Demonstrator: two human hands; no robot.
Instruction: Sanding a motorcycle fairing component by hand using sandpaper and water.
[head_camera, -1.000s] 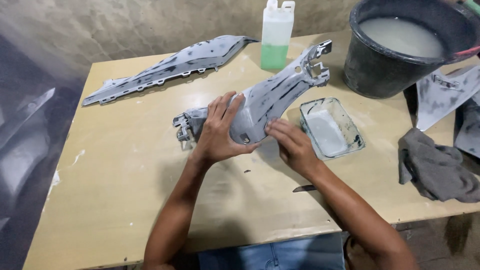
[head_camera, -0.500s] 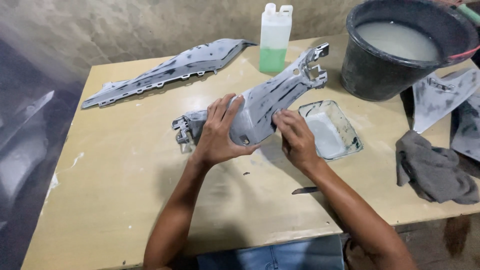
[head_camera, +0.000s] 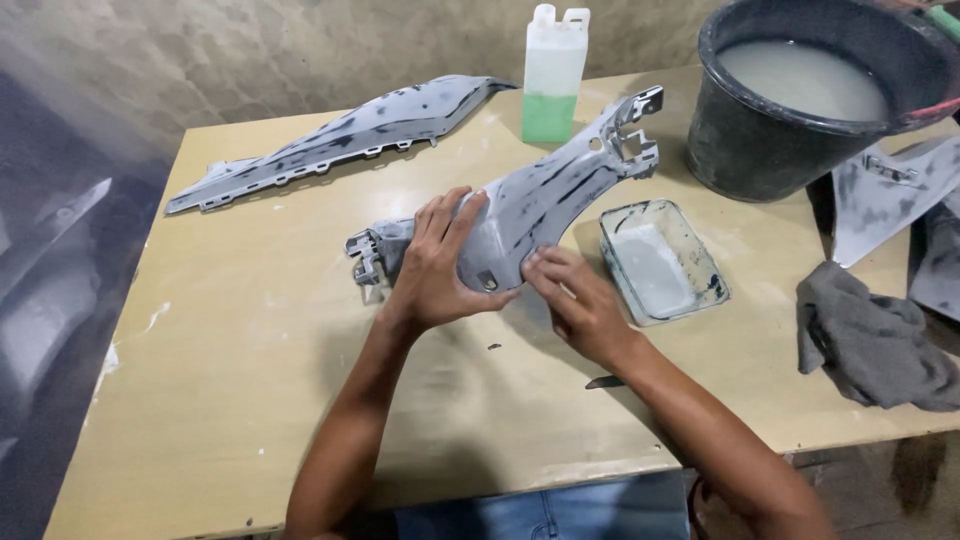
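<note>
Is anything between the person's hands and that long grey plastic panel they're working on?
No. The left hand already lies over the long grey plastic panel, and the right hand touches its lower edge, with nothing visible between.

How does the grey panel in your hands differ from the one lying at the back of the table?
The held panel is gripped by the left hand and touched along its lower edge by the right hand; the back panel lies untouched on the table. The held panel looks shorter and more curved; the back panel is long, slim and pointed. Both are grey with dark streaks.
</note>
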